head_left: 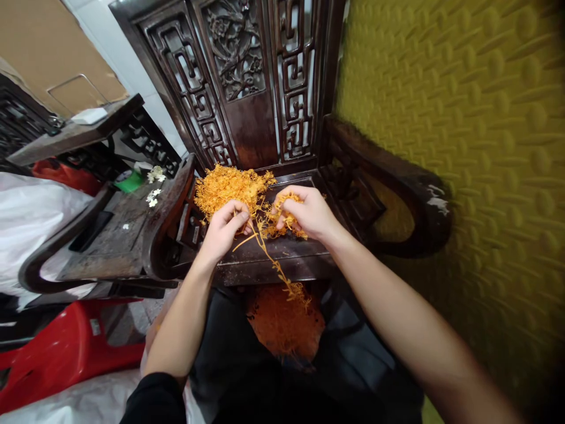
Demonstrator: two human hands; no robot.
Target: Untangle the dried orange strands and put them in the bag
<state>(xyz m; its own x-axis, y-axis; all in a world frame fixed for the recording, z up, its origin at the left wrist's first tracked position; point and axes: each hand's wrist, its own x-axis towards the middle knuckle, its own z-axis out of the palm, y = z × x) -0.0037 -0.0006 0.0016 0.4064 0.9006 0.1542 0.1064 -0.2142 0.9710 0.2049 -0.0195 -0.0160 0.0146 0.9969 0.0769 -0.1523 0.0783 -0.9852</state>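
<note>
two hands apart: left hand (228, 227) pinching orange strands (263, 244), right hand (304, 212) gripping a clump, beside the pile (227, 191) on the chair seat (282, 250); dangling strand could snag or snap if pulled.

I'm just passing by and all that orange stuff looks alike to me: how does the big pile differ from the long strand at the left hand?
The pile is a thick, tangled mound, while the strand is thin and drawn out. The pile rests on the dark wooden seat; the strand trails from the left hand over the seat's front edge. Both are orange, with fine, frilly offshoots.
</note>
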